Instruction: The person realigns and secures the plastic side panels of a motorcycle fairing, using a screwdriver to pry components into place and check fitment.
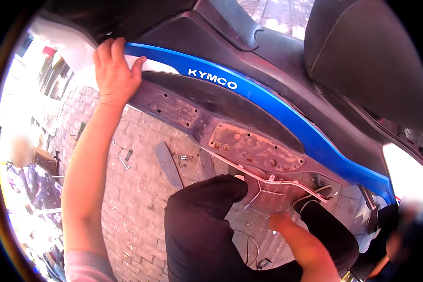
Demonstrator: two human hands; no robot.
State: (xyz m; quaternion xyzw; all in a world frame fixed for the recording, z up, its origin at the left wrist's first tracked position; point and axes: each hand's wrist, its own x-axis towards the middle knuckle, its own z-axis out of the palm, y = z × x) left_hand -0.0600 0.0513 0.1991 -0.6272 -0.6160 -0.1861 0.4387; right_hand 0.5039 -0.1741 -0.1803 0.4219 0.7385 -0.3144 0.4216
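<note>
**Brick pavement, scooter side-on, both hands apart**

Outdoor ground: sunlit brick pavement (131,221). A person in a patterned top (42,188) sits or crouches at far left; another is partly visible, blurred, at lower right. Scooter (277,61) fills the upper half, black body with a blue strip (268,101), dark seat (362,61) at right. Footboard (204,124) along its near side: dusty recesses, several holes. Pale metal tube (286,182) runs below the footboard's outer edge.

Left hand (117,70): laid over the scooter's body by the strip's left end, fingers bent over, thumb spread away. Right hand (280,222): low, past the wearer's knee, below the tube, fingers curled; cannot tell what, if anything, they pinch. Hex key (123,162) and grey slat (168,164) lie on the bricks.
</note>
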